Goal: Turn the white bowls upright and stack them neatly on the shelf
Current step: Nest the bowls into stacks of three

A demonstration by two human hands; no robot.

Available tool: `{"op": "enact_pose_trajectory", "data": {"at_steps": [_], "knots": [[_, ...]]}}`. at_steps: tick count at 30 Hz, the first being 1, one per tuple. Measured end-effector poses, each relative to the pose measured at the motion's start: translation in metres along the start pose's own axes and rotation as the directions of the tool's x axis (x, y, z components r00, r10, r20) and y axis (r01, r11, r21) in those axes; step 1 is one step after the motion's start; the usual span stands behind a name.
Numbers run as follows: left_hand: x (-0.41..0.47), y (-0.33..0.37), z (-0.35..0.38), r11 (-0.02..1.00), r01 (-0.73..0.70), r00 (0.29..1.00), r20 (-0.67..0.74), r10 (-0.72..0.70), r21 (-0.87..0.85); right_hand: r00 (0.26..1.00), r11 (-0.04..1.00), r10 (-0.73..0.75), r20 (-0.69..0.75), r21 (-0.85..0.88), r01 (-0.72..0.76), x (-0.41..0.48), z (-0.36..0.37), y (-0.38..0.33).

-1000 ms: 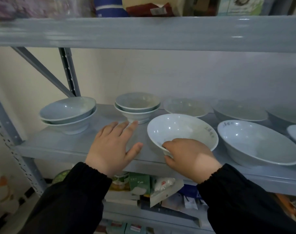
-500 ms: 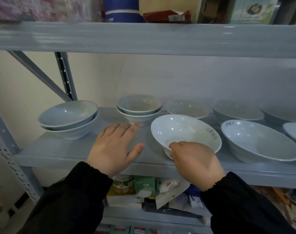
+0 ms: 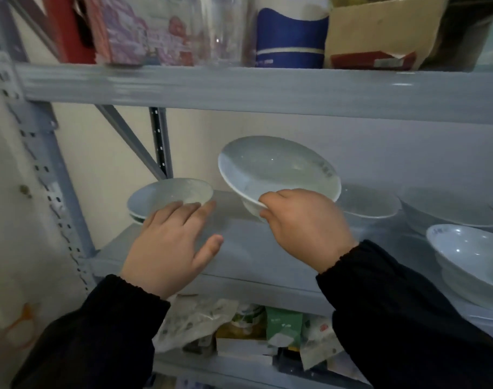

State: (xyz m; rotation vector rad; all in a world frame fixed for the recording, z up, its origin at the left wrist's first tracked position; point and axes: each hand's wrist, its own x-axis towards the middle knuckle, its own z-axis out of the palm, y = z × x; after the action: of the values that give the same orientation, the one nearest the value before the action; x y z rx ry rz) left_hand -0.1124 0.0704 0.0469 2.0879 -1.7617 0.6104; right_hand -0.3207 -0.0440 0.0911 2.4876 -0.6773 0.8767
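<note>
My right hand (image 3: 304, 226) grips the near rim of a wide white bowl (image 3: 276, 167) and holds it upright in the air above the grey shelf (image 3: 256, 254). My left hand (image 3: 172, 248) hovers open over the shelf with fingers spread, its fingertips at the rim of a small stack of two upright bowls (image 3: 169, 193) on the left. The lifted bowl hides the second small stack. More upright bowls stand to the right: one behind my right hand (image 3: 366, 203), a wide one further right (image 3: 447, 206) and a large one at the front right (image 3: 475, 254).
The shelf above (image 3: 267, 91) sits close over the lifted bowl and carries a glass, a blue and white can and a carton. A grey upright post (image 3: 51, 175) and a diagonal brace stand at the left. Packets fill the shelf below (image 3: 239, 327).
My right hand has lifted the wide bowl off the shelf and carried it up and left. The left hand has stayed open, now nearer the left stack. The camera has tilted upward.
</note>
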Motion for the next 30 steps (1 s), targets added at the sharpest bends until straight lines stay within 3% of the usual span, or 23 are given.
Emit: {"op": "enact_pose_trajectory", "data": {"at_steps": [5,11,22,30], "knots": [[-0.023,-0.052,-0.014,0.997,0.074,0.997,-0.008,-0.074,0.036,0.997,0.992,-0.072,0.002,0.102,0.072,0.069,0.029,-0.041],[-0.047,-0.101,-0.021,0.989,0.134,0.991,0.013,-0.135,0.07,0.982,0.974,-0.117,0.152,0.212,0.083,0.118,0.075,-0.084],[-0.063,-0.136,-0.017,0.986,0.159,0.987,0.009,-0.16,0.049,0.933,0.977,-0.077,0.351,0.212,0.001,0.126,0.129,-0.111],[-0.058,-0.136,0.001,0.992,0.12,0.992,0.036,-0.12,-0.024,0.945,0.967,-0.061,0.321,0.253,-0.023,0.119,0.136,-0.104]]}}
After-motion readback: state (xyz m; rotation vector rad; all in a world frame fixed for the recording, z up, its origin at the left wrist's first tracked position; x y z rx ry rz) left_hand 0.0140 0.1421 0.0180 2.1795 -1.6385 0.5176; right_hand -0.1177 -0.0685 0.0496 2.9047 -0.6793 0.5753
